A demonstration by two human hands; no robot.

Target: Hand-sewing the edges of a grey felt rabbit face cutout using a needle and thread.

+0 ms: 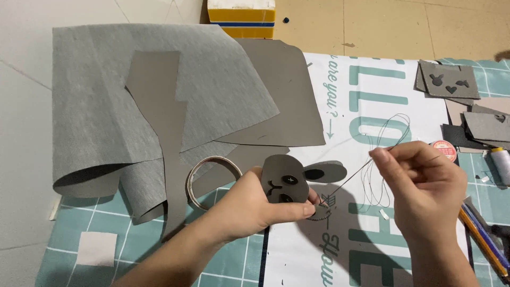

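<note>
the grey felt animal face (285, 183) sits near the middle of the printed teal-and-white mat (159, 255), lifted just off it. it is a flat, rounded grey piece with two black button eyes, a small dark stitched mark between them, and a long grey ear with a black oval patch reaching out to its right. the left hand (249, 210) holds it tight, thumb pressed along the lower edge and fingers behind. a dark thread (350, 178) runs from the lower right of the face up to the right hand (425, 186), whose thumb and forefinger are pinched shut on it; whether a needle is there i cannot tell. loose loops of the same thread trail above and below that hand.

just left of the face a roll of clear tape (204, 172) lies on the mat. beyond it, toward the mat's far left corner, large grey fabric sheets (106, 106) are spread and folded over. along the right edge lie pencils (486, 242), a white thread spool (501, 165), a small round red-and-white item (444, 150) and a stack of grey felt pieces (449, 79) with black cut-outs on top. past the far edge stands a yellow, white and blue box (241, 18); what it holds cannot be seen.
</note>
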